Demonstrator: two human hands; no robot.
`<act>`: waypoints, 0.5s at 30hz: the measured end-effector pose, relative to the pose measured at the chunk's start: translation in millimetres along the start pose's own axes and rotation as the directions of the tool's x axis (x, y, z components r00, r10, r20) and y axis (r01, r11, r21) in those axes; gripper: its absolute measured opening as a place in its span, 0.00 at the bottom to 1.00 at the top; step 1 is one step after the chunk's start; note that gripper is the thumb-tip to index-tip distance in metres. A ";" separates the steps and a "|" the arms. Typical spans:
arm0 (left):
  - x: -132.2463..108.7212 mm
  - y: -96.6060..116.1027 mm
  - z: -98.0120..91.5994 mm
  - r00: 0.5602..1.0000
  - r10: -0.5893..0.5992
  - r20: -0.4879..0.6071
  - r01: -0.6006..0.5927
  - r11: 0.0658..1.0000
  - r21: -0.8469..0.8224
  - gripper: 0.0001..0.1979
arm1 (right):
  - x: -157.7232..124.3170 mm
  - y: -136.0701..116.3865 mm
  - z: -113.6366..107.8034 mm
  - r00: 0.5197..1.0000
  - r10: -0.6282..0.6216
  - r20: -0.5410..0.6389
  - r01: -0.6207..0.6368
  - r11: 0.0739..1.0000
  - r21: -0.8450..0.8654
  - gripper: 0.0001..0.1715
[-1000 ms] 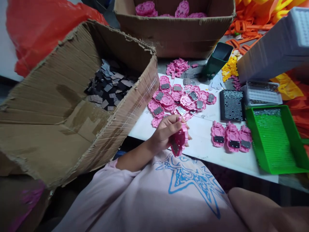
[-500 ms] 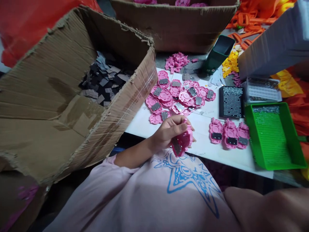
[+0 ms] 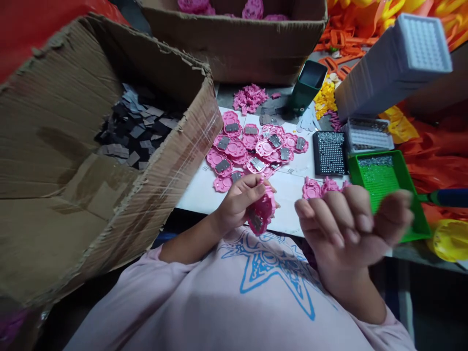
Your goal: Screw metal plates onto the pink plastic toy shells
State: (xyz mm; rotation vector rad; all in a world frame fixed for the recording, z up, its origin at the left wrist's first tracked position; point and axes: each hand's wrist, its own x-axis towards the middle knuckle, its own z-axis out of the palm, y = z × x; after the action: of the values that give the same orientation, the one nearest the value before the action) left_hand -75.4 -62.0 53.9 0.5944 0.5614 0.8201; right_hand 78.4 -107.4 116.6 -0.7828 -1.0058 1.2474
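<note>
My left hand [image 3: 241, 200] grips a pink plastic toy shell [image 3: 262, 214] between thumb and fingers, tilted so its hollow inside faces me. A grey plate sits in the shell's lower part. Raised at the right is my right hand [image 3: 347, 229], its fingers loosely curled and the thumb held apart. I see nothing in it. It hides part of a row of pink shells [image 3: 311, 188] on the white work surface [image 3: 288, 209]. Beyond my left hand lies a spread of pink shells [image 3: 234, 148] with grey plates.
At left stands a large cardboard box [image 3: 175, 161] with dark and grey plates [image 3: 135, 131]. Another box [image 3: 248, 53] is behind. Small pink parts [image 3: 250, 98], a dark green container [image 3: 307, 90], a black tray [image 3: 330, 153], a green tray [image 3: 420, 224] and stacked white trays [image 3: 387, 68] stand around.
My right hand has come up into view at the right, in front of the shell row. The left hand still holds its shell. The view has shifted right.
</note>
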 end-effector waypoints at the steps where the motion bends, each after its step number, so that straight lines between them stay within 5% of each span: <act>1: 1.1 1.6 1.4 1.000 0.008 -0.021 -0.008 1.000 0.016 0.17 | 4.9 0.8 -0.7 0.993 0.081 -0.090 -0.072 0.992 0.101 0.27; 6: 5.3 7.6 4.6 0.988 0.104 -0.115 -0.089 0.987 0.134 0.19 | 10.6 18.2 -6.8 0.967 0.237 -0.090 -0.192 0.917 0.350 0.27; 15: 5.2 9.2 0.2 0.981 0.119 -0.151 -0.087 0.975 0.204 0.22 | 9.7 24.9 -5.8 0.963 0.259 -0.070 -0.209 0.889 0.407 0.23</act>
State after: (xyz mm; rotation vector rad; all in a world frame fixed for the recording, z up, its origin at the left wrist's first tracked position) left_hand -76.9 -52.9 59.1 0.7469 0.7718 0.9230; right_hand 74.4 -93.2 93.5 -0.6630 -0.5385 1.5315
